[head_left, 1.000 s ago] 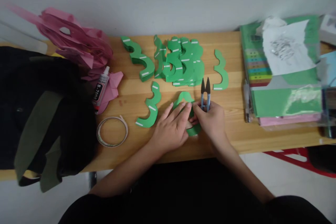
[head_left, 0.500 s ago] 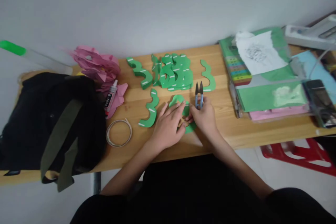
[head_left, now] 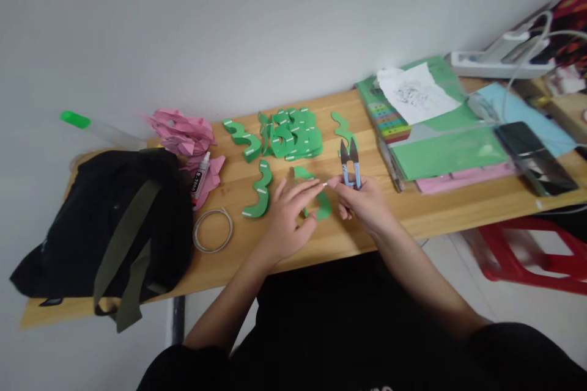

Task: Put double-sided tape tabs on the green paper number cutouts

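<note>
Since the earlier frame the right hand (head_left: pixel 362 198) has drawn slightly away from the left hand (head_left: pixel 293 214), uncovering more of the green scalloped paper piece (head_left: pixel 324 206) on the table, and the view has swung to the right. The left hand lies flat with its fingers outstretched across that piece. The right hand is curled around blue-handled snips with dark pointed blades (head_left: pixel 351 165), tips away from the person; its thumb and forefinger meet near the left fingertips at a small white strip (head_left: pixel 325 184).

The table is a long pale wooden board (head_left: pixel 389 220) with visible grain, set against a plain grey-white wall (head_left: pixel 275 24). Below its near edge show a pale tiled floor (head_left: pixel 452 281) and a red plastic stool (head_left: pixel 504 253). At the far right, a white power strip (head_left: pixel 499 64) with cables stands by the wall.

The left fingers hide the middle of the green piece. Whether the white strip is pinched or stuck down cannot be told. The stool is cut off by the right edge, and the dark patterned item (head_left: pixel 573 36) above the cables is too cropped to identify. Print on the white-and-black glue tube (head_left: pixel 200 180) is barely legible.
</note>
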A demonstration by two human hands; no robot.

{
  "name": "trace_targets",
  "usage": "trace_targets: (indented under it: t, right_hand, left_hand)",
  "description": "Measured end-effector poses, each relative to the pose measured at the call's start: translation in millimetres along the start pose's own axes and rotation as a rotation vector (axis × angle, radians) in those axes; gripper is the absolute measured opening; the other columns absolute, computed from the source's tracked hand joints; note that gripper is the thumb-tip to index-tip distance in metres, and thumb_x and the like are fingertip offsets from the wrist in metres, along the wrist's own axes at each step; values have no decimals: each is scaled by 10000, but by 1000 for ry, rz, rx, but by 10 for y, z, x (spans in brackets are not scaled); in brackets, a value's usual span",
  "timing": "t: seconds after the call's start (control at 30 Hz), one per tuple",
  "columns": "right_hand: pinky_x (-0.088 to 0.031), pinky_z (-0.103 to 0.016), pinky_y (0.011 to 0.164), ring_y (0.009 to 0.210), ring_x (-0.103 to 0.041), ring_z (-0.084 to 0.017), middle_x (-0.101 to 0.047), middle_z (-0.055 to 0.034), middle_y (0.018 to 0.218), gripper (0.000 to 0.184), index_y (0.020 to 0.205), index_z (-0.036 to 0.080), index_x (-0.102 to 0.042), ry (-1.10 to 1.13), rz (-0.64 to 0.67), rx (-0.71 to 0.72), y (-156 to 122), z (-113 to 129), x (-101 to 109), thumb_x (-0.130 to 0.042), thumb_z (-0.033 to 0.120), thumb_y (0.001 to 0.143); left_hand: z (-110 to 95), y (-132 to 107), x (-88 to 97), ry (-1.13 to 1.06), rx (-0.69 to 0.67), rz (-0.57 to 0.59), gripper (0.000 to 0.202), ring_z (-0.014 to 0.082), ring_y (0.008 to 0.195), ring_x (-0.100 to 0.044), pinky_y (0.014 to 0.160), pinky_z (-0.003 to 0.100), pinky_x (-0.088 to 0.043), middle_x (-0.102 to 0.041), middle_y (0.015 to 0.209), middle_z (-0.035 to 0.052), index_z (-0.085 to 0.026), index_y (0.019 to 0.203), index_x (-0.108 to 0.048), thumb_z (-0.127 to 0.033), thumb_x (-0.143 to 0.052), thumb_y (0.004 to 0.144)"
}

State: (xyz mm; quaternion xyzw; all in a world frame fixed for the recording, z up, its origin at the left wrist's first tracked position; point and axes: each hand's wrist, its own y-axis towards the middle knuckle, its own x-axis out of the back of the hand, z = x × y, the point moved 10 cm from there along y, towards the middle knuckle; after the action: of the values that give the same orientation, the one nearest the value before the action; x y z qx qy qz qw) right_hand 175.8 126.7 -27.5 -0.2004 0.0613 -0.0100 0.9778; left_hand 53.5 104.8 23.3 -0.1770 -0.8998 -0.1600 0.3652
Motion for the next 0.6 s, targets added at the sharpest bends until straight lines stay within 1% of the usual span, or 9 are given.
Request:
trace_targets:
  t: [0.1,0.17,0.23,0.3,0.37,0.43,0.5,0.6]
  right_hand:
    - [-282,-191,288,253,-379,-72,-391,109,313,331,655,196,-546,-18,2,22,-34,-6,93,-716,478,624]
    - [-285,-189,289,252,-388,-76,-391,111,311,303,668,196,-545,-39,-26,34,-39,-37,192,-701,455,648]
    - [-278,-185,288,252,-398,-82,-416,98,307,285,673,195,-544,-118,-52,23,-30,-93,274,-683,443,670]
    - [-273,-184,287,247,-394,-83,-442,77,300,276,650,193,-536,-246,-47,-9,-9,-163,292,-659,437,688]
    - [-276,-186,286,241,-388,-83,-454,64,294,274,619,197,-521,-352,-19,-45,17,-230,258,-646,430,689]
    - [-276,-186,283,238,-385,-82,-453,66,295,271,606,204,-506,-402,2,-64,44,-274,212,-635,428,688]
    - [-275,-186,281,233,-377,-78,-452,70,297,263,612,205,-508,-429,18,-63,71,-297,173,-619,427,699]
    - [-298,-191,296,227,-378,-78,-455,72,302,243,639,200,-525,-491,30,-45,104,-316,150,-589,416,728]
  left_hand:
    - [-81,-1,24,161,-38,-40,404,225,1268,-520,1170,559,-192,-595,1331,87,-203,1227,-587,-154,-477,841]
    - [-125,6,36,286,-53,-59,314,251,1261,-522,1159,566,-219,-611,1301,108,-173,1132,-643,-176,-496,854]
    - [-180,20,-35,404,-102,0,237,268,1248,-528,1155,575,-225,-646,1239,112,-169,1018,-686,-194,-503,871]
    - [-228,24,-181,502,-179,119,218,276,1229,-539,1157,577,-227,-672,1180,112,-166,966,-702,-218,-508,883]
    - [-234,17,-316,583,-231,219,235,282,1205,-553,1152,577,-246,-682,1145,117,-151,1000,-701,-246,-517,888]
    - [-207,13,-399,637,-237,267,268,282,1189,-561,1146,573,-267,-684,1134,125,-131,1058,-687,-254,-513,895]
    - [-188,9,-440,662,-231,278,288,283,1194,-556,1143,564,-280,-680,1142,134,-114,1096,-674,-238,-497,905]
    - [-189,5,-451,680,-222,271,302,292,1221,-535,1139,551,-296,-660,1187,149,-100,1126,-663,-221,-489,910]
